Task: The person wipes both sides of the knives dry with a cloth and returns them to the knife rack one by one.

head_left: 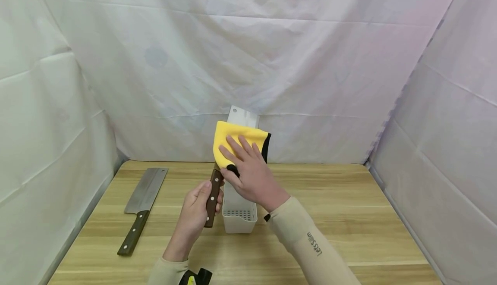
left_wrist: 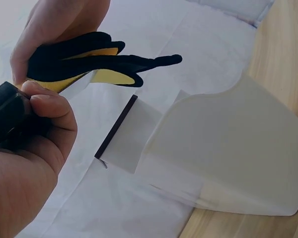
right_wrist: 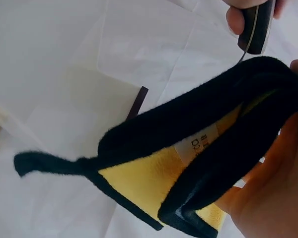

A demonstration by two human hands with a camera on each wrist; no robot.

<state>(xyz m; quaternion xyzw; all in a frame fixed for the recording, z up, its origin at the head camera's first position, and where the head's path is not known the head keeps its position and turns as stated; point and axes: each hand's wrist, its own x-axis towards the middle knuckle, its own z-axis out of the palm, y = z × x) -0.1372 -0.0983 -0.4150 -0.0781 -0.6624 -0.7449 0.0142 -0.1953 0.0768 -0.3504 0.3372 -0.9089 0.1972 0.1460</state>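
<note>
My left hand (head_left: 196,207) grips the brown riveted handle (head_left: 212,198) of a cleaver, its blade (head_left: 243,116) pointing up and away. A yellow cloth with black edging (head_left: 222,140) is folded over the blade, whose far end with a corner hole shows above it. My right hand (head_left: 252,173) holds the cloth against the blade, fingers spread across the front. In the left wrist view, the right thumb lies on the cloth's other side. Seen from the right wrist, the black-edged folds (right_wrist: 188,116) hide most of the blade. Below both hands stands a white plastic holder (head_left: 239,227).
Another cleaver (head_left: 145,194) with a dark riveted handle lies on the wooden table (head_left: 330,233) at the left. The holder (left_wrist: 228,148) has a perforated part and a dark strip (left_wrist: 116,126) at one end. White sheeting (head_left: 272,61) encloses the back and sides.
</note>
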